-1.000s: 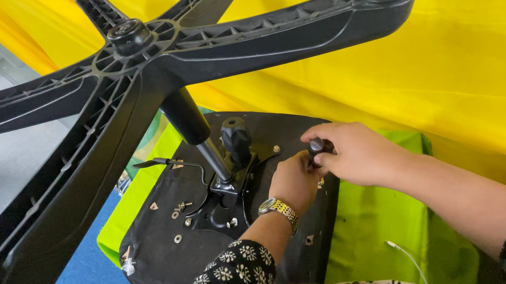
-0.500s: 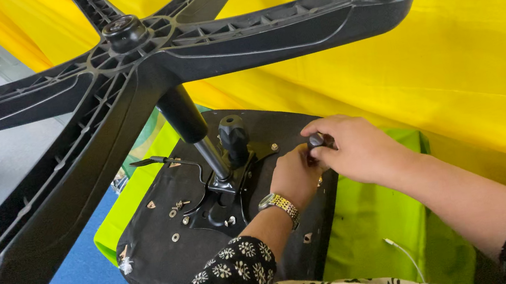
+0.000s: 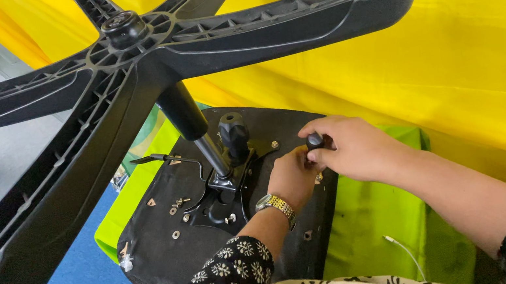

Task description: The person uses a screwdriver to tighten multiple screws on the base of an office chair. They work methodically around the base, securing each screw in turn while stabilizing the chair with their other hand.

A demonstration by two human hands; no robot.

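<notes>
Gripping a black knob [image 3: 314, 140] with right hand [image 3: 353, 148], fingers closed around it, near the seat's [image 3: 165, 266] right edge. Pinching something small, possibly a screw, with left hand [image 3: 291, 179] just beside the knob.
</notes>
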